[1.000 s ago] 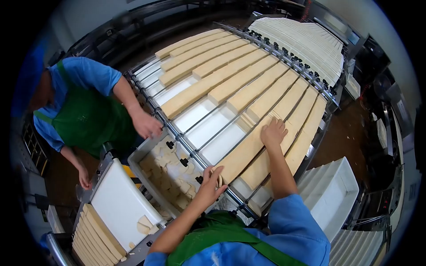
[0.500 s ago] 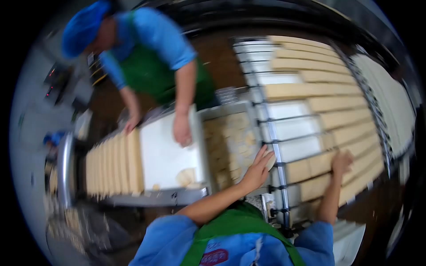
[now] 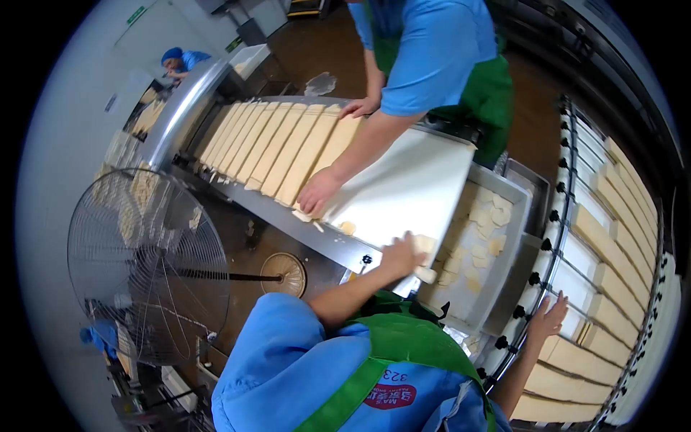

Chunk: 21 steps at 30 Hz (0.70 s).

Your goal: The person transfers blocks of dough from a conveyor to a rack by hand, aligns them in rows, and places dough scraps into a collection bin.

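My left hand (image 3: 402, 258) is at the near end of the white belt (image 3: 403, 183), its fingers partly extended beside pale dough scraps (image 3: 425, 247). One scrap sits at the belt's edge, just above the scrap bin; the hand's palm side is hidden. Off to the right, my right hand (image 3: 548, 317) is spread open above the slatted conveyor (image 3: 566, 263), near the dough strips (image 3: 583, 361), with nothing in it. A co-worker's hands rest on the last of the dough strips (image 3: 306, 155) lying across the belt, one at each end.
A deep grey bin (image 3: 512, 248) with flat dough scraps stands between belt and conveyor. On the left are a large wire fan (image 3: 149, 263) and a curved metal machine cover (image 3: 186, 108). A co-worker in a green apron (image 3: 489, 108) stands across the belt.
My view has turned left. My left hand has gone from the conveyor's edge to the belt end with its scraps. My right hand has lifted off the dough strips and spread its fingers.
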{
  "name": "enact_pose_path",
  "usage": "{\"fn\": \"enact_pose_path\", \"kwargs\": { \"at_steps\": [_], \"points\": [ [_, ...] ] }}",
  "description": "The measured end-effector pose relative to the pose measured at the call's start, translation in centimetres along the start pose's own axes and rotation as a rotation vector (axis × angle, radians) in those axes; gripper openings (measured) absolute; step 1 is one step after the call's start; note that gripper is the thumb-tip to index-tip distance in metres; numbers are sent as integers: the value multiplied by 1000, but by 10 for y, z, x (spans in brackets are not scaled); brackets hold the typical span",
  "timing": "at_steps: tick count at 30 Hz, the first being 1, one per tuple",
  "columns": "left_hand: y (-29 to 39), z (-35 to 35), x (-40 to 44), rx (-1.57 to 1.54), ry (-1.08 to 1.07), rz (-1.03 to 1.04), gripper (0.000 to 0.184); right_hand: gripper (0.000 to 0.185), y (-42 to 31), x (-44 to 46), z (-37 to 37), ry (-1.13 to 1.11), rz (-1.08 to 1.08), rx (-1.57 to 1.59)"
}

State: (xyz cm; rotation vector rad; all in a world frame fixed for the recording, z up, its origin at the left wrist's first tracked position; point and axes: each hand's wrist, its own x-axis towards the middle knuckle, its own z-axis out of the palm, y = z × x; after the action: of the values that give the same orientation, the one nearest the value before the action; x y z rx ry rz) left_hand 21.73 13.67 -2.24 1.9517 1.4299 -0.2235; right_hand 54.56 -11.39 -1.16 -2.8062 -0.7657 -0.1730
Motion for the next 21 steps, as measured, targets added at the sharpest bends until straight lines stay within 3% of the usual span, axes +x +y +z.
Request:
{"fn": "enact_pose_path", "kwargs": {
  "at_steps": [1,2,6,9,11,12,13,15,16,18,21],
  "points": [
    [-15,34,18,-220,78,220,84,54,-15,-2,10,-9,-88,97],
    [-2,21,11,-546,-89,256,88,54,-48,-10,-1,-52,-136,114],
    [0,-10,-12,-688,88,456,61,54,-138,-29,-6,-116,-416,216],
    [-41,-49,-17,-777,380,512,44,50,-187,-47,-6,-142,-581,335],
    [-100,-57,5,-596,688,326,41,41,-227,-65,-14,-220,-625,476],
    [-119,-83,4,-618,920,337,42,41,-243,-69,-14,-223,-629,474],
    [-152,-93,10,-440,960,118,49,37,-257,-72,-13,-284,-673,529],
    [-208,-111,22,-275,979,-254,70,23,-299,-83,-18,-319,-732,600],
    [-231,-115,27,-276,982,-260,70,23,-317,-85,-13,-321,-739,600],
    [-257,-131,32,-408,797,-497,80,17,-353,-89,-2,-381,-829,714],
    [-279,-128,50,-398,750,-402,86,17,-419,-91,21,-357,-945,727]
  ]
}}
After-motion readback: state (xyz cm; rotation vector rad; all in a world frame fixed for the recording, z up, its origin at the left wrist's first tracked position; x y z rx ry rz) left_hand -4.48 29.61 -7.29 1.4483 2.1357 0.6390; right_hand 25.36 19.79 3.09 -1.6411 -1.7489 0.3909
